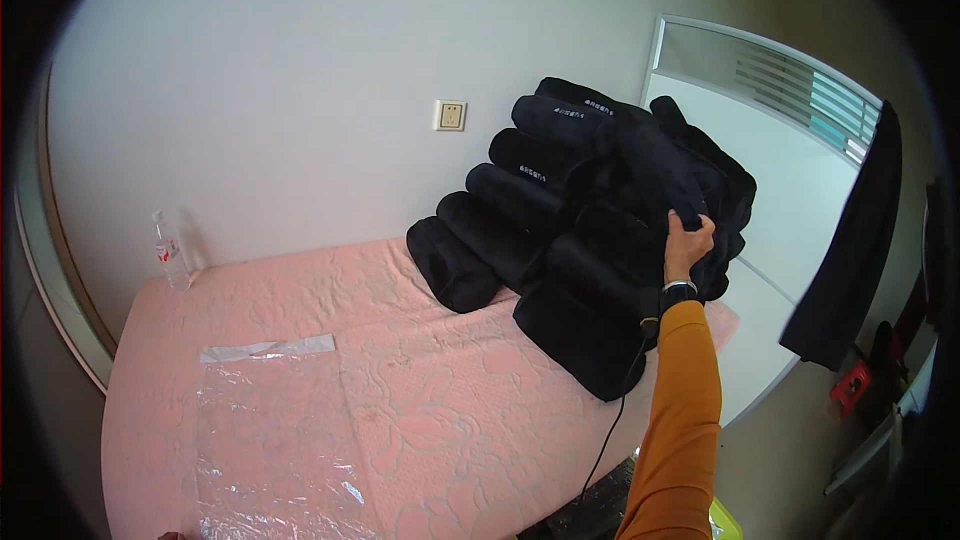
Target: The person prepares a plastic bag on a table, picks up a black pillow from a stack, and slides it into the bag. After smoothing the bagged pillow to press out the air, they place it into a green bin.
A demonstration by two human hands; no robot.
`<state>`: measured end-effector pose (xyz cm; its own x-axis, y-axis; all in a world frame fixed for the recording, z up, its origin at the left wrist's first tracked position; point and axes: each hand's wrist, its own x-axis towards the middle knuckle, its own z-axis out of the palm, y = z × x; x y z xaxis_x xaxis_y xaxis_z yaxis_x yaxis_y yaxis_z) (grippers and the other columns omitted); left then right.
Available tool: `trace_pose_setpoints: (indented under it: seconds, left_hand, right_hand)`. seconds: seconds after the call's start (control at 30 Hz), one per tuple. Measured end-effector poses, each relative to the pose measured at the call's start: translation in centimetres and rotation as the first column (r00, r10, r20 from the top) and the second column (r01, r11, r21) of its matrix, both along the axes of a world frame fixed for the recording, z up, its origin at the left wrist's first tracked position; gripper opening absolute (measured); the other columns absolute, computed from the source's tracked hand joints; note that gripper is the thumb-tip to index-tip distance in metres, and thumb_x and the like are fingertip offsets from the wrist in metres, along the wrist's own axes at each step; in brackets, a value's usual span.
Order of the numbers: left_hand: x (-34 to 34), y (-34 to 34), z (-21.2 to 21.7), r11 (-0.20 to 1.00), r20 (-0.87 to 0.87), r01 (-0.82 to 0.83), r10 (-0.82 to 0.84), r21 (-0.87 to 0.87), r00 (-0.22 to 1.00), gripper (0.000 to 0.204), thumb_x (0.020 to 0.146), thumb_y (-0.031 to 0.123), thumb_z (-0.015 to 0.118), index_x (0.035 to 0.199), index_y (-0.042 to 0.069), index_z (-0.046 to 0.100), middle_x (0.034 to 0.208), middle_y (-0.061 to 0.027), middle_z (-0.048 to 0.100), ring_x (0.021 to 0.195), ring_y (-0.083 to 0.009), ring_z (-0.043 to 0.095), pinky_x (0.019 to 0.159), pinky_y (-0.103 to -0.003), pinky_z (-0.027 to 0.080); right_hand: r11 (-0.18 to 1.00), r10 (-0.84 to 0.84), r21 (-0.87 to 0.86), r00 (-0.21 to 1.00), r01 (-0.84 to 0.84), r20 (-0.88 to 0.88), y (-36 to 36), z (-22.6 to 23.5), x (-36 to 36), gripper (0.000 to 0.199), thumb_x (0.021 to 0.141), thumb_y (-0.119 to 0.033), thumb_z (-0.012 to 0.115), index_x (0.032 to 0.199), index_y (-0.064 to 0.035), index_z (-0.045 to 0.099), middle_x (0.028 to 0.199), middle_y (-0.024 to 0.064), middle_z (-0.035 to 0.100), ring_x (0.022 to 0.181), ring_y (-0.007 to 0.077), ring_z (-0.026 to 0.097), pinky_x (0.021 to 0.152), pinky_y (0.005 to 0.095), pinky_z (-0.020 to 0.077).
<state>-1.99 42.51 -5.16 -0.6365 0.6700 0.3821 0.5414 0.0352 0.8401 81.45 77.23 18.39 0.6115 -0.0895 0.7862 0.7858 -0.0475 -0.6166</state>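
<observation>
Gripping a dark rolled towel at right of centre, the right hand tugs the stack. Neighbouring rolls could topple onto the bed. The left hand is out of view.

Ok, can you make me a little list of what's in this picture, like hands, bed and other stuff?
right hand: gripping a dark rolled cloth on top of the pile
left hand: almost out of view at the lower edge
pile of dark rolls: stacked against the wall on the bed
bed cover: pink, patterned
clear plastic bag: lying flat on the bed
water bottle: upright by the wall
</observation>
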Motion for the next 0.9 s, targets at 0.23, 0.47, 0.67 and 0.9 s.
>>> trace_pose_setpoints:
  seconds: [0.23,0.47,0.67,0.9]
  left_hand:
    - [-1.8,-0.5,-1.7,0.996,-0.062,0.056,-0.051,0.068,0.997,0.022,0.091,0.017,0.067,0.099,-0.004,0.066,0.092,-0.0110,0.066,0.083,-0.0192,0.059,0.076,-0.032,0.051]
    - [-3.1,-0.4,-3.1,0.999,-0.079,0.031,-0.029,0.016,0.996,0.024,0.090,0.018,0.067,0.100,-0.003,0.066,0.093,-0.0112,0.066,0.084,-0.0209,0.059,0.078,-0.033,0.050]
    - [-4.7,0.7,-5.8,0.992,-0.084,0.075,-0.066,0.103,0.994,0.009,0.090,0.008,0.060,0.088,-0.001,0.058,0.077,-0.0049,0.054,0.068,-0.0110,0.047,0.061,-0.025,0.041]
    - [-1.7,-0.1,-1.6,0.996,-0.164,0.090,-0.087,0.013,0.983,0.004,0.085,0.000,0.060,0.087,-0.001,0.062,0.078,-0.0086,0.056,0.068,-0.0174,0.052,0.060,-0.028,0.042]
  right_hand:
    - [0.655,0.702,0.661,0.618,-0.366,-0.353,-5.7,2.2,-5.6,0.064,0.074,-0.035,0.077,0.125,-0.0109,0.046,0.123,0.0156,0.048,0.111,0.0309,0.048,0.092,0.0402,0.0430]
    - [0.660,0.746,0.219,0.593,-0.718,-0.303,-9.6,-1.5,-14.3,0.060,0.074,-0.030,0.077,0.121,-0.0068,0.048,0.115,0.0092,0.054,0.101,0.0228,0.054,0.080,0.0332,0.0453]
    - [0.660,0.747,-0.200,0.661,-0.724,0.072,-14.0,-6.5,-23.4,0.045,0.065,-0.010,0.080,0.102,-0.0057,0.054,0.104,0.0092,0.051,0.100,0.0241,0.051,0.082,0.0371,0.0438]
    - [0.572,0.748,-0.768,0.567,-0.288,0.345,-22.0,-13.6,-31.8,0.046,0.062,-0.013,0.083,0.099,-0.0066,0.056,0.101,0.0151,0.048,0.100,0.0338,0.050,0.082,0.0381,0.0465]
